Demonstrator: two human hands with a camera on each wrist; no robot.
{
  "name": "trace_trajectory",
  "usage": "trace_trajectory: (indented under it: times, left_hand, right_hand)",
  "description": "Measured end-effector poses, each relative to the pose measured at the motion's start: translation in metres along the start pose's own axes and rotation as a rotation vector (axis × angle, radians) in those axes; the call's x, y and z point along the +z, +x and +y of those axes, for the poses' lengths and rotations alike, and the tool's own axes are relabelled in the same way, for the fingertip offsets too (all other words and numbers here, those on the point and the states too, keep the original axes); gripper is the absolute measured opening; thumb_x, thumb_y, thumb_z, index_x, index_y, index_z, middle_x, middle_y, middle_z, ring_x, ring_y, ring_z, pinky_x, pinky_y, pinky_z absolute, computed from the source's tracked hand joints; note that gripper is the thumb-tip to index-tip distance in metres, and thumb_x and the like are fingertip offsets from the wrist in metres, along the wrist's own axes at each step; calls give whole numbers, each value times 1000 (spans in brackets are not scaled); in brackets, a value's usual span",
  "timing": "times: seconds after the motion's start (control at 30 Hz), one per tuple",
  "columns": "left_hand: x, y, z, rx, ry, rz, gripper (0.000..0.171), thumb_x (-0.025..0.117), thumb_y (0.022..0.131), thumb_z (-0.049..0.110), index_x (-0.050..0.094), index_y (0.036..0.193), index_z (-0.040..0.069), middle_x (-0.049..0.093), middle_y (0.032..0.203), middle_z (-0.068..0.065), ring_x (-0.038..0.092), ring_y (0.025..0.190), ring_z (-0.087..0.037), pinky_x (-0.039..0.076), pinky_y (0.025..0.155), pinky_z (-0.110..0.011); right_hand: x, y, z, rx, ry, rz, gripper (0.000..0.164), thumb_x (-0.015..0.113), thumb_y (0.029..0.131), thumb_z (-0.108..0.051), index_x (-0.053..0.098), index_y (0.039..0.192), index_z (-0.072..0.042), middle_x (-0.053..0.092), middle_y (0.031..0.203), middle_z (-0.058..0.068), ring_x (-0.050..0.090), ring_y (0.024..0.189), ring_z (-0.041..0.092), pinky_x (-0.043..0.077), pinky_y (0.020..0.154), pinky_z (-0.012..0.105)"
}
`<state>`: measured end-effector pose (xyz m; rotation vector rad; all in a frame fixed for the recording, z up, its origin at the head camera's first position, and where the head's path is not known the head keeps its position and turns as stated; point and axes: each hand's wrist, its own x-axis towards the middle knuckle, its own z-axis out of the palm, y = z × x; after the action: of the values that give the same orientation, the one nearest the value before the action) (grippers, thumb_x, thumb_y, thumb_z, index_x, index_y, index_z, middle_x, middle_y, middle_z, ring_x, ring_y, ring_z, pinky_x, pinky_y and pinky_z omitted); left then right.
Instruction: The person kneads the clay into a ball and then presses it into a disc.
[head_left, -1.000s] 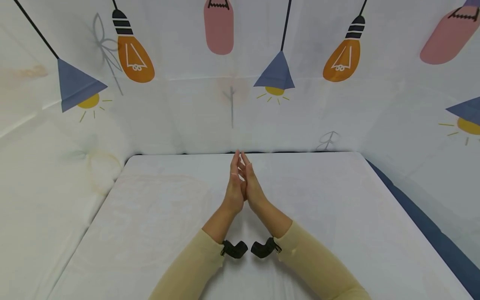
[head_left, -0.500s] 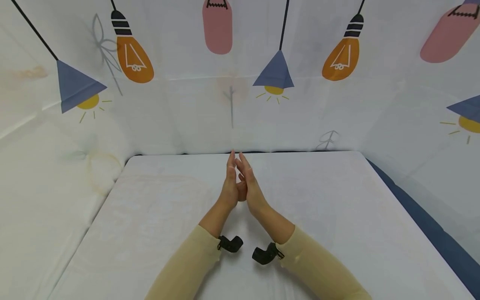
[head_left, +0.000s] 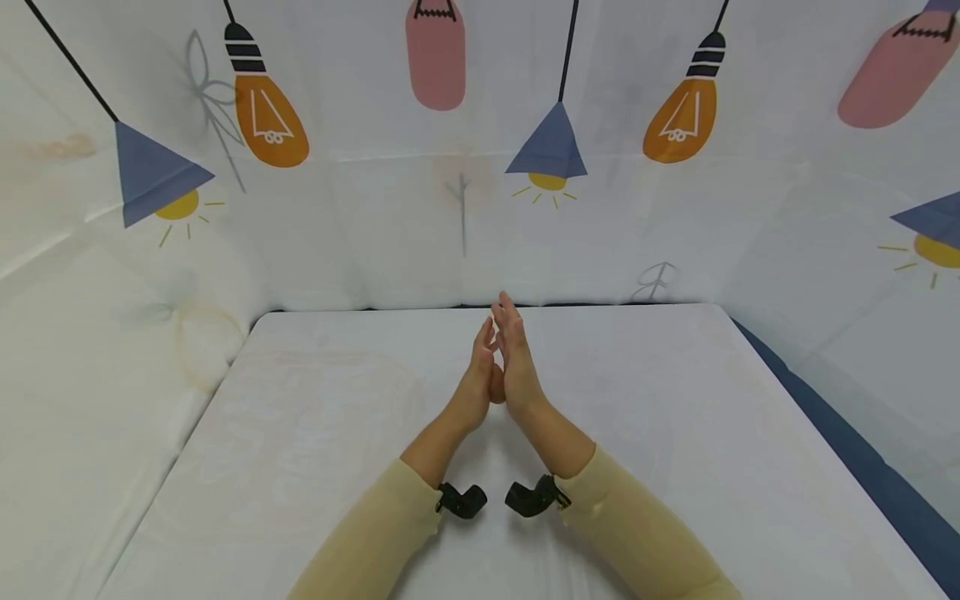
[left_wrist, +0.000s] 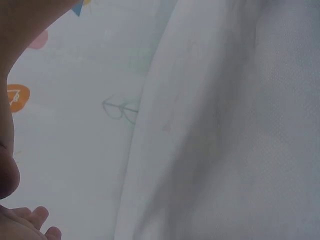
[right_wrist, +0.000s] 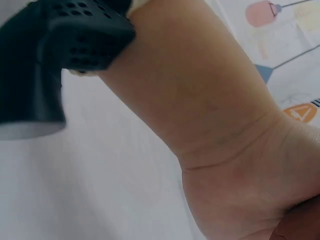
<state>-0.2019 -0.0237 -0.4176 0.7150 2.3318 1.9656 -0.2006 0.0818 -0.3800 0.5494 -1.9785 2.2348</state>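
My left hand (head_left: pixel 472 387) and my right hand (head_left: pixel 521 371) meet palm to palm over the middle of the white table, fingers straight and pointing toward the far edge. The right fingertips reach farther forward than the left ones. Low between the palms shows a rounded, skin-toned shape, like part of a thumb or palm heel. Their inner faces are mostly hidden from the head camera. Some curled fingertips (left_wrist: pixel 40 216) show at the lower left of the left wrist view. In the right wrist view, the right wrist (right_wrist: pixel 210 125) and palm heel fill the middle.
A white-covered table (head_left: pixel 315 467) lies under both forearms. Behind it hangs a white cloth (head_left: pixel 360 225) printed with lamps and bulbs. Each cuff carries a black wrist camera, the left camera (head_left: pixel 463 502) facing the right camera (head_left: pixel 529 497). Dark blue fabric (head_left: pixel 840 433) shows along the right side.
The right hand has slid forward along the left, which has drawn back a little. Both hands have shifted slightly right over the last half second, palms still together.
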Motion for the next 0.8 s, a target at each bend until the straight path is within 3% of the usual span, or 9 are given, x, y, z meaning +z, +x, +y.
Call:
trace_trajectory:
  times: [0.07, 0.1, 0.17, 0.23, 0.5, 0.67, 0.8]
  left_hand:
    - [1, -1, 1, 26, 3, -6, 97, 3, 91, 80, -5, 161, 13, 59, 117, -20, 55, 118, -31, 37, 107, -53]
    - [2, -1, 2, 44, 10, -4, 97, 4, 91, 80, -4, 161, 13, 52, 136, -20, 45, 133, -30, 28, 113, -57]
    - [2, -2, 4, 78, 7, -3, 97, 5, 91, 80, -2, 161, 14, 21, 162, -17, 22, 150, -31, 20, 115, -63]
    - [3, -3, 4, 107, -14, -4, 94, 5, 93, 79, -1, 161, 13, 11, 166, -12, 20, 150, -33, 19, 114, -65]
    - [4, -8, 8, 206, -86, 30, 89, 10, 97, 75, 2, 161, 14, 4, 168, -8, 15, 150, -37, 13, 115, -65]
    - [4, -8, 14, 290, -82, 83, 91, 12, 97, 75, 4, 161, 10, 7, 166, -15, 15, 150, -36, 12, 116, -64]
    - [4, -8, 16, 319, -70, 125, 93, 11, 97, 76, 4, 161, 9, 6, 166, -15, 12, 151, -30, 9, 117, -62]
  right_hand:
    - [-1, 3, 0, 13, 2, 29, 83, 22, 99, -73, 16, 161, -18, 23, 164, 7, 19, 151, 16, 12, 122, 38]
    - [-1, 5, 0, 20, 5, 41, 80, 22, 100, -70, 16, 161, -18, 24, 163, 6, 20, 150, 16, 13, 122, 37]
    - [-2, 8, -1, 36, 10, 67, 73, 21, 103, -64, 18, 161, -19, 25, 163, 6, 21, 150, 15, 14, 121, 35]
    - [-4, 10, -2, 49, 9, 83, 65, 20, 106, -57, 19, 160, -21, 25, 163, 6, 22, 149, 15, 14, 121, 35]
    - [-8, 21, 4, 106, -5, 95, 61, 25, 105, -49, 20, 160, -22, 24, 162, 5, 21, 149, 17, 16, 121, 37]
    - [-7, 22, 13, 152, -8, 20, 64, 26, 104, -52, 18, 161, -24, 21, 164, 7, 18, 150, 24, 14, 121, 49]
    - [-4, 18, 19, 201, -2, -45, 68, 25, 103, -54, 12, 162, -24, 12, 166, 6, 15, 151, 32, 14, 119, 58]
